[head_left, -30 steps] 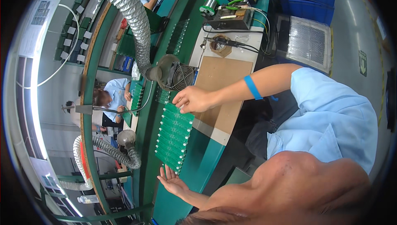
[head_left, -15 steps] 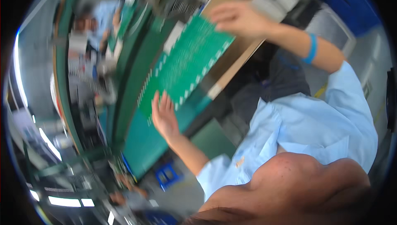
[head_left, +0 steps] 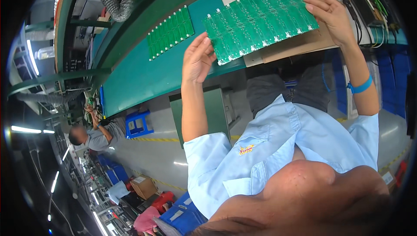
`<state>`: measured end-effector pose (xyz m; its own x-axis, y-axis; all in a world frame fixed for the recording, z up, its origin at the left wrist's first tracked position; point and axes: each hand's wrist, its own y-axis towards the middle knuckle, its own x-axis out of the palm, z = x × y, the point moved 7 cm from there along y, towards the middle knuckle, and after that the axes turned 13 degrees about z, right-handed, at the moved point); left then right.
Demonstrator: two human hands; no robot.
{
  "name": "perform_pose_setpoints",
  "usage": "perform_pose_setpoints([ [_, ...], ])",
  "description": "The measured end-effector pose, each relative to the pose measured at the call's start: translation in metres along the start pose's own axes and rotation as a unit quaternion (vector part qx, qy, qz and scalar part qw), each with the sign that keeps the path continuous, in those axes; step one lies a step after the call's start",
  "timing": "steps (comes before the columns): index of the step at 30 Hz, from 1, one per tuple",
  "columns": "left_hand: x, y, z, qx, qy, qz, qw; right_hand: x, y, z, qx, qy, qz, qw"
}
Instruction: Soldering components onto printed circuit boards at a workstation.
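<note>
A large green circuit board panel (head_left: 260, 23), with rows of small white parts along its long edges, is held up above the workbench. At its left edge my left hand (head_left: 199, 58) is closed, fingers curled against the panel. The right short edge is gripped by my right hand (head_left: 332, 16), which wears a blue wrist strap. The undersides of both grips are partly hidden by the panel. Farther left, a second green circuit board panel (head_left: 170, 33) lies flat on the green bench mat (head_left: 134, 77).
Brown cardboard (head_left: 299, 47) lies beneath the held panel. Cables and a dark device (head_left: 362, 6) are at the right. A flexible duct (head_left: 117, 10) hangs at upper left. A blue stool (head_left: 138, 124) and dark green box (head_left: 204, 110) stand below. Another person (head_left: 97, 136) works at far left.
The view has swung round and sharpened from blur. The left hand, earlier with fingers outstretched, is now curled at the panel's left edge. A separate panel now shows on the mat.
</note>
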<state>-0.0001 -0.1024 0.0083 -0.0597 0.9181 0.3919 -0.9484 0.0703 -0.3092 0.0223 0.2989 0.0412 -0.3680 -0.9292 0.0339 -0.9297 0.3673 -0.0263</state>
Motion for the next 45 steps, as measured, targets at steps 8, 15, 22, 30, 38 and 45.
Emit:
perform_pose_setpoints([
  [8, 0.023, -0.002, -0.014, -0.048, -0.010, -0.030, 0.998, 0.004, 0.001, 0.010, 0.016, 0.027, 0.000, 1.000],
  [15, 0.011, -0.007, -0.028, -0.037, -0.049, -0.004, 0.998, 0.001, -0.009, 0.015, 0.014, 0.039, -0.022, 0.999],
  [22, 0.011, -0.026, -0.035, -0.066, -0.095, -0.019, 0.993, 0.015, -0.017, 0.009, 0.015, 0.067, -0.049, 0.996],
  [30, 0.004, -0.043, -0.040, -0.073, -0.165, -0.036, 0.983, 0.027, -0.025, 0.017, 0.058, 0.069, -0.054, 0.994],
  [38, -0.001, -0.047, -0.053, -0.063, -0.269, -0.066, 0.959, 0.029, -0.026, 0.028, 0.043, 0.083, -0.056, 0.994],
  [45, -0.019, -0.051, -0.053, -0.040, -0.301, -0.061, 0.951, -0.003, -0.032, 0.013, -0.187, -0.200, -0.061, 0.960],
])
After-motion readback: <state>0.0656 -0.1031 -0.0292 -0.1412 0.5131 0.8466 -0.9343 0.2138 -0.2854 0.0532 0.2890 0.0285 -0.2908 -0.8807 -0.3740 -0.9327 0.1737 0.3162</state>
